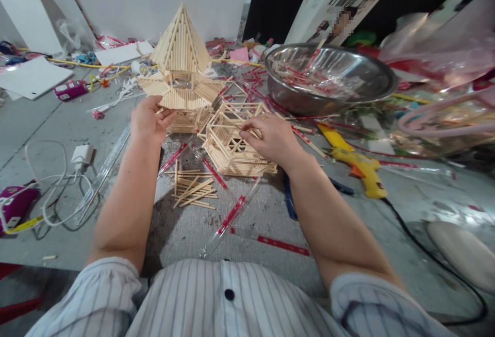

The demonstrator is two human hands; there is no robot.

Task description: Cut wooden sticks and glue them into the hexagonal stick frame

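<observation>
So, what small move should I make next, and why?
I'd probably ease the open stick frame away from the pointed stick tower with your right hand: the two stand very close, and that hand is at the frame, while your left hand is by the tower.

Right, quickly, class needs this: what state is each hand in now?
Left hand: fingers curled beside the tower; grip can't be told.
Right hand: fingers bent over the stick frame; grip can't be told.
</observation>
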